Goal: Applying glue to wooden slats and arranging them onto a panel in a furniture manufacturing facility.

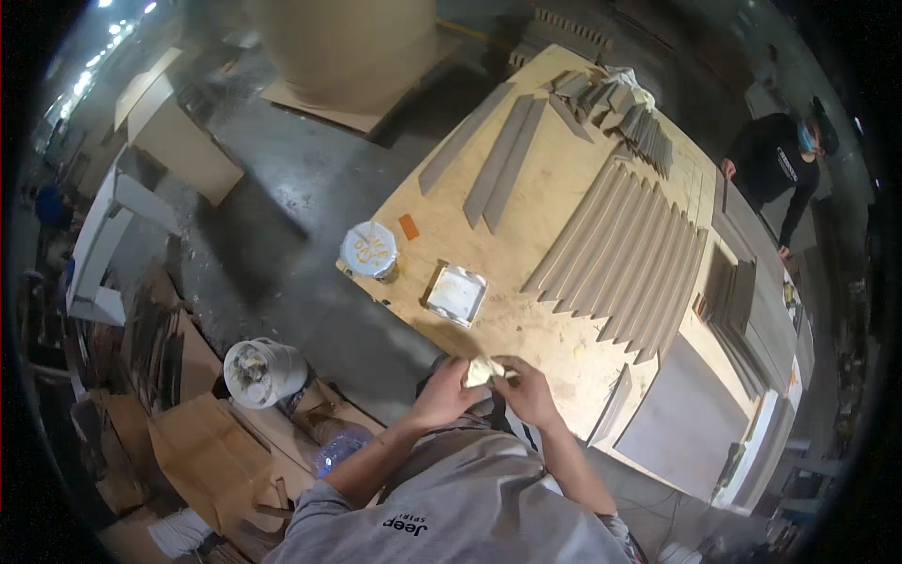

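A crumpled pale-yellow cloth point(483, 371) is gripped between my two hands, close to my body at the table's near edge. My left hand point(443, 393) closes round its left side, and my right hand point(528, 393) pinches its right corner. Just beyond them on the wooden table point(413, 249) sits a small white square tray point(458, 294). To its left stands a round tub with a silvery lid point(368, 248), and an orange flat piece point(408, 227) lies near it. A row of grey-brown strips point(615, 258) with angled ends fills the table's middle right.
More strips point(507, 164) and a pile of short pieces point(611, 103) lie farther back. At the far right a person point(780, 164) leans over panels. A white bucket of scraps point(265, 372) and cardboard point(211, 456) are on the floor at left.
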Action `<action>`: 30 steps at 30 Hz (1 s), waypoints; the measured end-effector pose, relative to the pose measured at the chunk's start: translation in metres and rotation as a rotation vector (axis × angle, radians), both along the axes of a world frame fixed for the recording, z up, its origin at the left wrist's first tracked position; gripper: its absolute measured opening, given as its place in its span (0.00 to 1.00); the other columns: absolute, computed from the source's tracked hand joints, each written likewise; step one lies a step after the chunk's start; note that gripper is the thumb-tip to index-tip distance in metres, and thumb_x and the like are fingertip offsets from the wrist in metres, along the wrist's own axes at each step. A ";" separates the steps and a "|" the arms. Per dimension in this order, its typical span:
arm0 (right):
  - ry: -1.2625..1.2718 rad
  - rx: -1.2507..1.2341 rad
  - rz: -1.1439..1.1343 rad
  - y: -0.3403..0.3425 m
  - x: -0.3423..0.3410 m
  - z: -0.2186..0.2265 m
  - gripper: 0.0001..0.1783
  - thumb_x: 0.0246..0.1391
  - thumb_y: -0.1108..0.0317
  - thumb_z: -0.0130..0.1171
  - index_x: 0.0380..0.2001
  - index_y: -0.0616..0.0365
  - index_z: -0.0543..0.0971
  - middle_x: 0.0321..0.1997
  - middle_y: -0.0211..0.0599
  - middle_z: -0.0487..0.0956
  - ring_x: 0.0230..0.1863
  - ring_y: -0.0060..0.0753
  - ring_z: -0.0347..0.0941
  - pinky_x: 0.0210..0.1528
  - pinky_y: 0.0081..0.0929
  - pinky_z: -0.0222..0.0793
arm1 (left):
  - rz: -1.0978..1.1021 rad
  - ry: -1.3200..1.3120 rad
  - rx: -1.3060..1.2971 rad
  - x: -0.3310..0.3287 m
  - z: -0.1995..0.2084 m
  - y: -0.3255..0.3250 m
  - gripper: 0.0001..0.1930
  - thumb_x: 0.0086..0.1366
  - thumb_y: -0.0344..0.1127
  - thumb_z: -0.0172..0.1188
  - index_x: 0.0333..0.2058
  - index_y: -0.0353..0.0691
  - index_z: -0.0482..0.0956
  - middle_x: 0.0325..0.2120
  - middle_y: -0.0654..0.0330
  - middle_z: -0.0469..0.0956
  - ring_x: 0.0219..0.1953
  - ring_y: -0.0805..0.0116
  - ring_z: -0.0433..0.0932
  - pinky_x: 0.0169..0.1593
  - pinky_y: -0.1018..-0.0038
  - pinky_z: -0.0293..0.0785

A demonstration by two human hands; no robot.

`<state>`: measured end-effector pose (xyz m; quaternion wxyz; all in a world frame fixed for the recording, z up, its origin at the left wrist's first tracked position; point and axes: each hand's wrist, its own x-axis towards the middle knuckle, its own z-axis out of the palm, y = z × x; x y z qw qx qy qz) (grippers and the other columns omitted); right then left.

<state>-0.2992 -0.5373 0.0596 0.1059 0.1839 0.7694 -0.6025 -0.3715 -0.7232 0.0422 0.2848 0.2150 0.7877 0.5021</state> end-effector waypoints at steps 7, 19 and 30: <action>0.173 -0.041 -0.093 -0.003 -0.077 -0.002 0.22 0.59 0.73 0.63 0.57 0.60 0.76 0.45 0.41 0.83 0.40 0.26 0.82 0.42 0.24 0.77 | 0.082 0.092 0.051 -0.085 0.013 0.003 0.23 0.61 0.31 0.68 0.54 0.36 0.74 0.48 0.47 0.78 0.49 0.52 0.80 0.51 0.64 0.76; -0.295 0.291 -0.411 0.052 0.118 -0.034 0.22 0.63 0.61 0.61 0.56 0.61 0.78 0.46 0.47 0.84 0.46 0.37 0.84 0.47 0.29 0.79 | 0.028 -0.073 -0.048 -0.058 -0.040 -0.018 0.16 0.65 0.37 0.66 0.47 0.34 0.81 0.29 0.54 0.83 0.30 0.64 0.81 0.38 0.73 0.77; -0.473 0.027 -1.010 -0.080 0.338 -0.047 0.21 0.58 0.64 0.63 0.52 0.64 0.79 0.44 0.46 0.85 0.48 0.38 0.84 0.50 0.33 0.77 | -0.834 -0.075 0.046 0.057 -0.018 0.122 0.18 0.66 0.36 0.65 0.53 0.39 0.78 0.38 0.57 0.84 0.37 0.67 0.83 0.42 0.70 0.80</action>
